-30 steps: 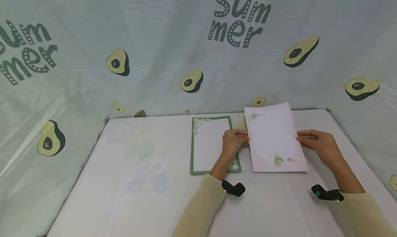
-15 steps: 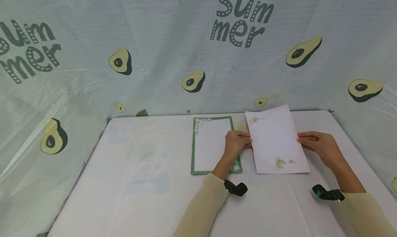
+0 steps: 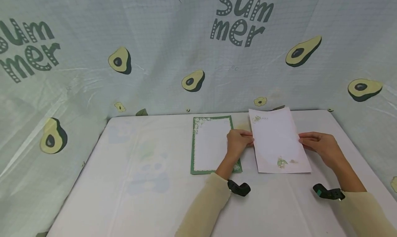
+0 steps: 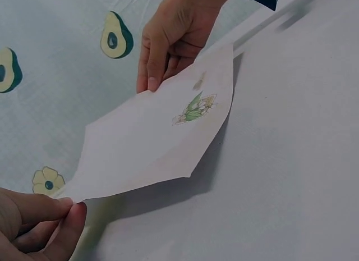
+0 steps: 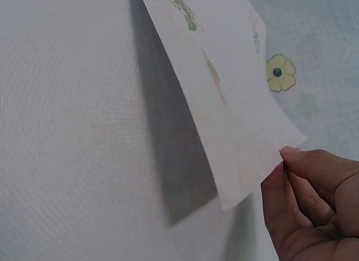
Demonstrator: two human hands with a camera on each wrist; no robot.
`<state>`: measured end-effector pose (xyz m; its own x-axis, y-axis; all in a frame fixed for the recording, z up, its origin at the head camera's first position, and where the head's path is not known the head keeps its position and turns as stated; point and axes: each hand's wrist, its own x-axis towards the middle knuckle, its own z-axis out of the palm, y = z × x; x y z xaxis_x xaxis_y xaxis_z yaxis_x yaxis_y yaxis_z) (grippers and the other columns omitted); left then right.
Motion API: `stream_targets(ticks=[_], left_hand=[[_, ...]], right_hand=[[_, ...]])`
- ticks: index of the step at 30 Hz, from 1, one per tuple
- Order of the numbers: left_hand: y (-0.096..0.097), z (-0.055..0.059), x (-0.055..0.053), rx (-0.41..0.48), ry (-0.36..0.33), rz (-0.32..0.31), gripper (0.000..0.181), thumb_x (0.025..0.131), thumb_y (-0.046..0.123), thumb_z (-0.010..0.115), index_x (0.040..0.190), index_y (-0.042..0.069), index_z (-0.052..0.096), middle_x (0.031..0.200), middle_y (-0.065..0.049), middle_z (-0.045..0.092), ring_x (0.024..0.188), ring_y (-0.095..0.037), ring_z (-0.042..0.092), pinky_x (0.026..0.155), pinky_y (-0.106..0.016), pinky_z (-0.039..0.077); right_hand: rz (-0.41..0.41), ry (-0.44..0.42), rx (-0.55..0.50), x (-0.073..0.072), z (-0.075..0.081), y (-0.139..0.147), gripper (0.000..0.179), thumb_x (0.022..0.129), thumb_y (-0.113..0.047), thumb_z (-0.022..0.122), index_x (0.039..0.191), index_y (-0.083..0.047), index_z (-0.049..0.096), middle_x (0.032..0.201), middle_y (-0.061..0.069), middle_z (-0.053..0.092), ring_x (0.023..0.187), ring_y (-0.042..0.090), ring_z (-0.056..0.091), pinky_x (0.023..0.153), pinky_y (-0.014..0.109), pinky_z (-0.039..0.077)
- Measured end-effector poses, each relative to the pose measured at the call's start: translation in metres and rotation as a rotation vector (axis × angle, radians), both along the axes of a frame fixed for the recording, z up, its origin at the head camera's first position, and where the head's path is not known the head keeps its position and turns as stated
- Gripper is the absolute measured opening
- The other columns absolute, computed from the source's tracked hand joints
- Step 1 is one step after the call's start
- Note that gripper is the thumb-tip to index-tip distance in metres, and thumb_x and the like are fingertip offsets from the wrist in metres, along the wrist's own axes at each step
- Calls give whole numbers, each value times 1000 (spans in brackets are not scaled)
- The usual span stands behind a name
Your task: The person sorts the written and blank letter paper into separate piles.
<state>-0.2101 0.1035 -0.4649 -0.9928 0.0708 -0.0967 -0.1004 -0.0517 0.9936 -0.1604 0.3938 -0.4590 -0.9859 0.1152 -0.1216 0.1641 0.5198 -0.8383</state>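
A pale pink sheet of paper [image 3: 274, 140] with small printed flowers is held between both hands, above the right part of the table. My left hand [image 3: 239, 143] pinches its left edge between thumb and fingers; the left wrist view shows that grip at the corner of the view. On the opposite edge, my right hand [image 3: 321, 145] pinches the paper, thumb [image 5: 308, 160] on top. The sheet bows slightly and casts a shadow on the table below. Under my left forearm lies a green-bordered sheet of paper [image 3: 211, 144], partly covered by the hand.
The white-covered table [image 3: 145, 202] carries a faint print at its left. Behind it rises a pale cloth [image 3: 155, 33] printed with avocados and lettering. A black band [image 3: 238, 188] sits on the left wrist, another band [image 3: 328, 192] on the right.
Both hands have shifted slightly right with the pink sheet, the left hand more than the right. The sheet's top edge has come down a little. The green-bordered sheet stays put.
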Motion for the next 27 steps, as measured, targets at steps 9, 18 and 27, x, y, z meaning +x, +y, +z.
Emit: stream_targets(ticks=[9, 18, 27], left_hand=[[-1, 2, 2, -96, -2, -81, 12, 81, -15, 76, 92, -14, 73, 77, -18, 74, 72, -30, 76, 64, -30, 64], [-12, 10, 1, -278, -12, -156, 5, 83, -7, 79, 87, -5, 77, 71, -10, 74, 71, -27, 76, 62, -27, 63], [-57, 25, -8, -313, -3, -223, 11, 87, 1, 79, 97, -4, 77, 79, -10, 76, 74, -23, 76, 69, -27, 63]], right_hand=[[-18, -26, 73, -2, -4, 1, 51, 102, -34, 65, 132, 7, 61, 115, 8, 69, 83, -13, 62, 70, 9, 55], [-42, -56, 129, -1, -7, 5, 54, 103, -38, 61, 133, 8, 60, 133, 32, 58, 81, -14, 58, 65, 6, 51], [-42, 46, 398, -3, 12, -15, 35, 102, -17, 63, 126, 10, 63, 119, 35, 64, 101, 45, 66, 70, 43, 61]])
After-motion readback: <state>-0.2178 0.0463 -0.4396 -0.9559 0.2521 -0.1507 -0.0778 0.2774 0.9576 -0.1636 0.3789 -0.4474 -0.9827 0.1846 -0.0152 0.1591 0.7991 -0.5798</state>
